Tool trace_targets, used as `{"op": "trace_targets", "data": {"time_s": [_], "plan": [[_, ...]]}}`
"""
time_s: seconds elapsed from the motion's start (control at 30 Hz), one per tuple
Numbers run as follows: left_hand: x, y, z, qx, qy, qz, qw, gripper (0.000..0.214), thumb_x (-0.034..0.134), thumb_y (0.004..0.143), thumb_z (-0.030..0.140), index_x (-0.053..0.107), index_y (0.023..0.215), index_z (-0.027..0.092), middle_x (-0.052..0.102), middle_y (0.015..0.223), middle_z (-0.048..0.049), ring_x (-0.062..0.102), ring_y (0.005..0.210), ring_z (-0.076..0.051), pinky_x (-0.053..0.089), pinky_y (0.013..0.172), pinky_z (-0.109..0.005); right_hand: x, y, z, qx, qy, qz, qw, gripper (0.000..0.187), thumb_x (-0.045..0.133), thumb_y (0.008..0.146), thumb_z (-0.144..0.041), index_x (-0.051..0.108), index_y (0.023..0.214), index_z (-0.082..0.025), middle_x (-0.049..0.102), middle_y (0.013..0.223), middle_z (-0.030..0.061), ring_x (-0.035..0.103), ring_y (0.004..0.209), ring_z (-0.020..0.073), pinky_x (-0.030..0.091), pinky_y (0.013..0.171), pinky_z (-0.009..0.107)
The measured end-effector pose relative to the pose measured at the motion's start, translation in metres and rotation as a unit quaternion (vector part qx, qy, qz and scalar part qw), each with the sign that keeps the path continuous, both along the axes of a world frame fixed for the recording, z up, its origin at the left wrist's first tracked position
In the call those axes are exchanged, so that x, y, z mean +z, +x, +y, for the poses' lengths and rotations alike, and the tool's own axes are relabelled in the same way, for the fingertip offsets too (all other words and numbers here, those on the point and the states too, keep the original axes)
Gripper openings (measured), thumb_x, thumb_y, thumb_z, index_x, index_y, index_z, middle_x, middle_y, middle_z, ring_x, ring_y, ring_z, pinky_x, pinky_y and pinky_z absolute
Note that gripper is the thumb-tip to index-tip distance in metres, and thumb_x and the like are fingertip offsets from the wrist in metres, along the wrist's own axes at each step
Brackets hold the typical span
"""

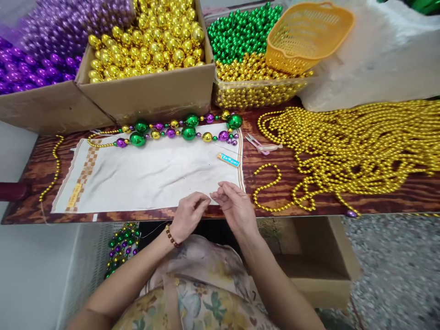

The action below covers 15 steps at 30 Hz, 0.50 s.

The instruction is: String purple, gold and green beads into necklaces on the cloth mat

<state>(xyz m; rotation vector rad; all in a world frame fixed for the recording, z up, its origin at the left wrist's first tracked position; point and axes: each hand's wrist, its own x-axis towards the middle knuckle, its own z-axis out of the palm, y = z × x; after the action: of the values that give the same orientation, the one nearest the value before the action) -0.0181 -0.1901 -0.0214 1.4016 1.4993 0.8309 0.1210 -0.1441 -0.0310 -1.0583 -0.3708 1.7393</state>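
My left hand (188, 214) and my right hand (237, 208) meet over the front edge of a white towel (144, 178). Both are closed in a pinch, fingertips almost touching, on what looks like a thin thread; its ends are too fine to follow. A strand of green, purple and gold beads (189, 133) lies doubled along the towel's far edge. Near my right hand are a small blue-and-orange packet (228, 159) and pink-handled scissors (256, 143). A loose end of a gold bead string (267, 186) curls just right of that hand.
Behind stand a cardboard box of large gold beads (147, 91), purple beads (37, 73), and a clear bin (261, 94) of green and gold beads with an orange basket (305, 36) on it. Gold bead strings (360, 151) cover the right side. An open carton (319, 286) sits below the table.
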Motion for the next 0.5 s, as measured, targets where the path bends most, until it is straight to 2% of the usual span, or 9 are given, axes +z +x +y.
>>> {"op": "trace_targets", "data": {"time_s": [0.07, 0.17, 0.23, 0.3, 0.4, 0.5], "plan": [[-0.002, -0.006, 0.009, -0.02, 0.039, 0.041, 0.998, 0.02, 0.05, 0.096, 0.032, 0.065, 0.099, 0.019, 0.066, 0.085, -0.0046, 0.059, 0.078, -0.016, 0.046, 0.075, -0.029, -0.001, 0.016, 0.0, -0.002, 0.004, 0.01, 1.0, 0.027, 0.085, 0.069, -0.036, 0.07, 0.083, -0.019, 0.063, 0.066, -0.004, 0.062, 0.061, 0.0099, 0.059, 0.072, 0.027], [-0.005, -0.021, 0.034, -0.05, 0.104, 0.208, 0.971, 0.024, 0.048, 0.095, 0.023, 0.063, 0.113, 0.019, 0.064, 0.101, -0.0096, 0.055, 0.098, -0.024, 0.043, 0.09, -0.039, -0.002, 0.044, -0.009, -0.018, 0.003, 0.001, 1.0, 0.024, 0.083, 0.071, -0.035, 0.07, 0.084, -0.019, 0.057, 0.064, -0.0055, 0.05, 0.049, 0.0055, 0.054, 0.056, 0.021], [-0.009, -0.03, 0.051, -0.083, 0.097, 0.332, 0.935, 0.023, 0.048, 0.092, 0.018, 0.065, 0.108, 0.019, 0.061, 0.104, -0.0116, 0.049, 0.101, -0.028, 0.04, 0.089, -0.044, -0.004, 0.059, -0.018, -0.025, 0.004, -0.016, 1.0, 0.022, 0.083, 0.071, -0.034, 0.071, 0.082, -0.019, 0.054, 0.062, -0.0051, 0.043, 0.047, 0.0045, 0.047, 0.048, 0.019], [-0.013, -0.035, 0.064, -0.109, 0.069, 0.404, 0.906, 0.018, 0.051, 0.089, 0.017, 0.066, 0.099, 0.019, 0.059, 0.105, -0.0122, 0.046, 0.101, -0.029, 0.039, 0.085, -0.045, -0.006, 0.066, -0.029, -0.023, 0.004, -0.035, 0.999, 0.02, 0.082, 0.071, -0.034, 0.072, 0.08, -0.018, 0.053, 0.061, -0.0042, 0.04, 0.046, 0.005, 0.041, 0.043, 0.018], [-0.019, -0.039, 0.073, -0.134, 0.051, 0.425, 0.894, 0.013, 0.053, 0.086, 0.016, 0.065, 0.088, 0.019, 0.058, 0.101, -0.0118, 0.044, 0.098, -0.029, 0.038, 0.083, -0.044, -0.011, 0.064, -0.045, 0.007, -0.001, -0.06, 0.998, 0.02, 0.079, 0.073, -0.036, 0.072, 0.079, -0.018, 0.053, 0.059, -0.0032, 0.038, 0.044, 0.006, 0.035, 0.04, 0.019], [-0.016, -0.047, 0.078, -0.161, 0.045, 0.402, 0.9, 0.012, 0.051, 0.085, 0.014, 0.063, 0.085, 0.018, 0.058, 0.097, -0.0106, 0.044, 0.094, -0.026, 0.038, 0.083, -0.043, -0.019, 0.053, -0.061, 0.057, -0.001, -0.087, 0.995, 0.021, 0.075, 0.076, -0.039, 0.072, 0.079, -0.018, 0.055, 0.058, -0.0029, 0.037, 0.042, 0.006, 0.026, 0.038, 0.019]]}}
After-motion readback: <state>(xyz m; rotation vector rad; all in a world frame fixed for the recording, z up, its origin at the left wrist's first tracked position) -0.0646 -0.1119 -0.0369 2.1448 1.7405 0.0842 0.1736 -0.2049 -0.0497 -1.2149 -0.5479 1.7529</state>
